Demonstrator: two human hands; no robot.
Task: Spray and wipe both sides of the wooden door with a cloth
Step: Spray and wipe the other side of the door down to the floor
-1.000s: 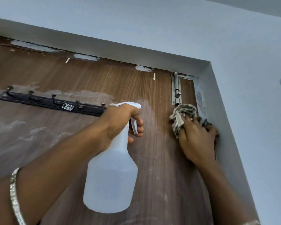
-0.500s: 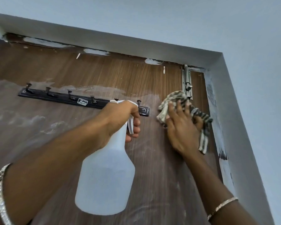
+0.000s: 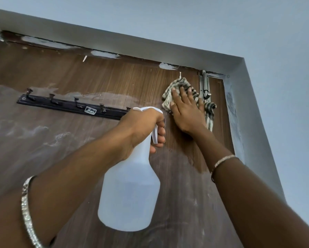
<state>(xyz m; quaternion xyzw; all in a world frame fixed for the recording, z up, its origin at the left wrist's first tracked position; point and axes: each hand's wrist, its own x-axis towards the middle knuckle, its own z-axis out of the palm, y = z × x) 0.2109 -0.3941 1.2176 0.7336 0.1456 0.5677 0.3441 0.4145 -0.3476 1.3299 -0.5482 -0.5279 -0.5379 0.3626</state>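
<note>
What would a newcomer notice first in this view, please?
The translucent white plastic spray bottle fills the lower centre, gripped at its neck by the left hand. Above right, the right hand presses a striped grey-and-cream cloth against the brown wooden door, beside the silver metal bolt. A black metal hook rail crosses the door at left.

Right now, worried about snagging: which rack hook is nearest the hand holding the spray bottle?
The rightmost visible hook, beside the left hand gripping the spray bottle; the four others sit farther along the rack.
</note>
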